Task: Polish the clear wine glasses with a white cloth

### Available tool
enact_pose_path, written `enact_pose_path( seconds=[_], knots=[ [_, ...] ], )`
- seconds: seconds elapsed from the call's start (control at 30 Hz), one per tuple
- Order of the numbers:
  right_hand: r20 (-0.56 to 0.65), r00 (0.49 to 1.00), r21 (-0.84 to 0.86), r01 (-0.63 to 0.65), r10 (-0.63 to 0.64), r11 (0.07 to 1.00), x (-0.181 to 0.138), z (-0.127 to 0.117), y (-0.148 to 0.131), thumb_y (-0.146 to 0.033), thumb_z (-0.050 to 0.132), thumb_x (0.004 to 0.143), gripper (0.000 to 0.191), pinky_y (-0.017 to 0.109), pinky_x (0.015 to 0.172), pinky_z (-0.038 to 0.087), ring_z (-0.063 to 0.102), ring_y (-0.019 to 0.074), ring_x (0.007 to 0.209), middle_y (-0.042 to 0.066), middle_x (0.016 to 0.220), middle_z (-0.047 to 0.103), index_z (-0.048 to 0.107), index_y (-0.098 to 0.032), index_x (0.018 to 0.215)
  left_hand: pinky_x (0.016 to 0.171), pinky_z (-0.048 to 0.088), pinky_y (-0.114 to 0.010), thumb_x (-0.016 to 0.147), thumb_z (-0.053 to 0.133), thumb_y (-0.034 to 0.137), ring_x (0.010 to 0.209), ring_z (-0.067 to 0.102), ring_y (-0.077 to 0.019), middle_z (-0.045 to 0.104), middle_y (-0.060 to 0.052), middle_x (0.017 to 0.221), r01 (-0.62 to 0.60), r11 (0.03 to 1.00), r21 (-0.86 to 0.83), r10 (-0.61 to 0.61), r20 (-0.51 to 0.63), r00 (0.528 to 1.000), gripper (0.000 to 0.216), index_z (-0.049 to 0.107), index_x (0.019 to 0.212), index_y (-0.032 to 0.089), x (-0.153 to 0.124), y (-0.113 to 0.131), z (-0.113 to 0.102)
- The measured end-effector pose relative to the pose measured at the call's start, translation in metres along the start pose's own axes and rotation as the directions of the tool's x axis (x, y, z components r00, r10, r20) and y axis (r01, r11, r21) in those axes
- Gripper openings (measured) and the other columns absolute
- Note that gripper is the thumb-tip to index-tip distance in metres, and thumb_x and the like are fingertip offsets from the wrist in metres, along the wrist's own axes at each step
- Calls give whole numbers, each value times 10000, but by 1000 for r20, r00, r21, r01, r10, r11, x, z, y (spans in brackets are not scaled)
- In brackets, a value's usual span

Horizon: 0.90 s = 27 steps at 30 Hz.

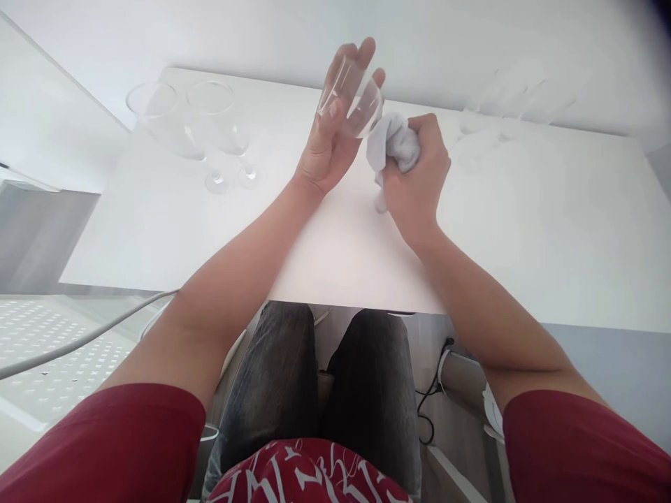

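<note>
My left hand (329,133) holds a clear drinking glass (352,98) tipped on its side above the white table (314,237), fingers wrapped round its body and its mouth turned to the right. My right hand (416,175) is closed in a fist on a bunched white cloth (393,143). The cloth sits right at the glass's mouth, touching its rim.
Two clear stemmed glasses (172,122) (223,122) stand at the table's far left. More clear glasses (503,105) stand faintly at the far right. A perforated white surface (57,349) and a grey cable (84,339) lie low on the left. My knees are under the table's front edge.
</note>
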State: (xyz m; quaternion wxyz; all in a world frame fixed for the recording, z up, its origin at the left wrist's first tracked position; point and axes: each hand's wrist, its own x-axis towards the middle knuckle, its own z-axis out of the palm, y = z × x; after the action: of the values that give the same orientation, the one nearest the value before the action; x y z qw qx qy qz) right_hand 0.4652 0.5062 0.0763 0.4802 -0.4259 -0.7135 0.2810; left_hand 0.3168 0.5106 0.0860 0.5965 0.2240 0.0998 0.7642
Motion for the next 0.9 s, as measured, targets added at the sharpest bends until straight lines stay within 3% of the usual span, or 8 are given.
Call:
enact_pose_path(
  seconds=[0.1, 0.23, 0.37, 0.43, 0.53, 0.67, 0.77, 0.9],
  knots=[
    [-37, 999, 13, 4, -4, 1000, 1, 2, 0, -162, 657, 900, 227, 373, 891, 459, 509, 247, 1000, 53, 1046, 532, 503, -289, 1008, 1123, 503, -373, 1062, 414, 329, 1514, 461, -247, 675, 21, 1396, 3, 999, 39, -9, 164, 986, 373, 779, 1045, 251, 0, 1, -5],
    [69, 992, 259, -123, 109, 958, 3, 6, 1, -297, 762, 868, 257, 343, 754, 488, 508, 224, 900, 36, 943, 539, 511, -284, 926, 1079, 528, -389, 1074, 361, 364, 1498, 473, -276, 668, 40, 1367, -5, 991, 133, -14, 141, 990, 432, 774, 1075, 235, 1, -1, -8],
    [423, 849, 520, -513, 316, 683, 9, 4, -1, -345, 798, 716, 328, 307, 429, 275, 414, 174, 604, 4, 735, 471, 485, -272, 779, 1072, 472, -389, 1073, 21, 202, 1485, 440, -247, 641, 78, 1275, -39, 995, 92, 26, 142, 990, 727, 744, 1146, 186, 2, -4, -11],
    [500, 787, 494, -602, 361, 628, 9, 3, -2, -343, 752, 695, 306, 315, 430, 180, 327, 159, 540, -1, 664, 413, 456, -268, 706, 1112, 492, -355, 1091, 164, 186, 1479, 480, -228, 675, 72, 1264, -36, 996, 77, 23, 166, 986, 580, 742, 1127, 212, 2, -4, -12],
    [277, 896, 415, -436, 346, 799, 5, 2, -8, -334, 733, 759, 341, 340, 491, 281, 338, 182, 580, -7, 661, 371, 400, -281, 710, 1122, 521, -380, 1098, 286, 225, 1460, 521, -259, 689, 43, 1270, -13, 993, 120, -9, 177, 984, 437, 721, 1143, 217, 3, -4, -12],
    [-143, 990, 222, 41, -9, 974, -4, -1, -17, -193, 731, 774, 361, 371, 773, 463, 497, 247, 902, 30, 880, 490, 386, -289, 823, 1141, 531, -373, 1115, 377, 273, 1475, 521, -250, 745, 36, 1169, 10, 981, 196, -36, 128, 991, 335, 706, 1063, 231, 7, -8, -15],
    [43, 992, 301, -128, 121, 945, -3, -4, -19, -295, 719, 819, 330, 360, 676, 464, 521, 250, 854, 32, 802, 485, 390, -281, 799, 1188, 488, -324, 1090, 466, 290, 1513, 472, -204, 779, 15, 1091, 15, 982, 188, -35, 108, 994, 252, 716, 1056, 286, 8, -9, -18],
    [398, 831, 425, -542, 388, 725, 9, -6, -11, -656, 571, 895, 409, 350, 462, 346, 444, 214, 592, 22, 670, 456, 453, -281, 784, 1199, 459, -284, 1063, 405, 246, 1483, 478, -151, 787, 49, 1061, 44, 990, 131, -58, 109, 992, 377, 668, 1271, 416, 7, -4, -18]
  ],
)
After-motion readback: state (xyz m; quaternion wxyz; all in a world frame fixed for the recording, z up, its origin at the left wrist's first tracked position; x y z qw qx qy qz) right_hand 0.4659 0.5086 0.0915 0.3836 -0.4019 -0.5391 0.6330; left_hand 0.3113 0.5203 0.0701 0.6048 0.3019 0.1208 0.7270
